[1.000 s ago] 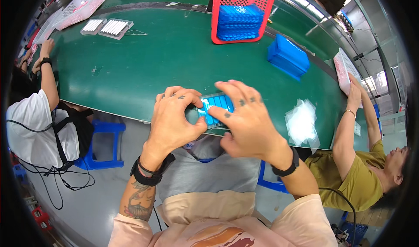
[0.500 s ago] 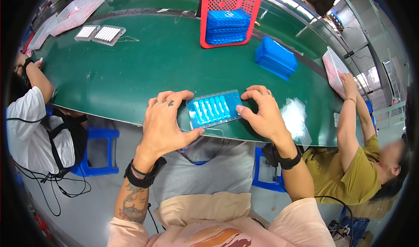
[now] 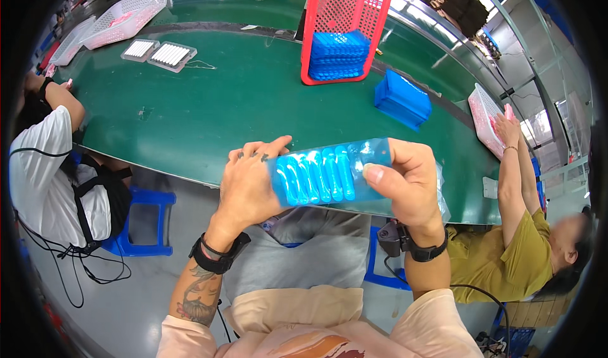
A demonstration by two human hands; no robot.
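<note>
A blue translucent plastic blister tray (image 3: 315,175) with several long rounded hollows is raised over the near edge of the table, tilted toward me. My right hand (image 3: 408,184) pinches its right end, thumb on the face and fingers behind. My left hand (image 3: 250,177) is at the tray's left end, its fingers stretched out and apart; its thumb is hidden behind the tray. Whether the left hand touches the tray, I cannot tell. Clear plastic sheets (image 3: 441,196) lie mostly hidden behind my right hand.
On the green table (image 3: 209,111), a red basket (image 3: 306,60) holds stacked blue trays (image 3: 340,55). Beside it is a blue stack (image 3: 403,98). Two cases of white sticks (image 3: 171,55) lie far left. Co-workers sit on both sides, the right one reaching into a white basket (image 3: 484,114).
The blister tray has come up off the table toward me, my right hand now pinching its right end. The co-worker's hand at right has lifted something pink.
</note>
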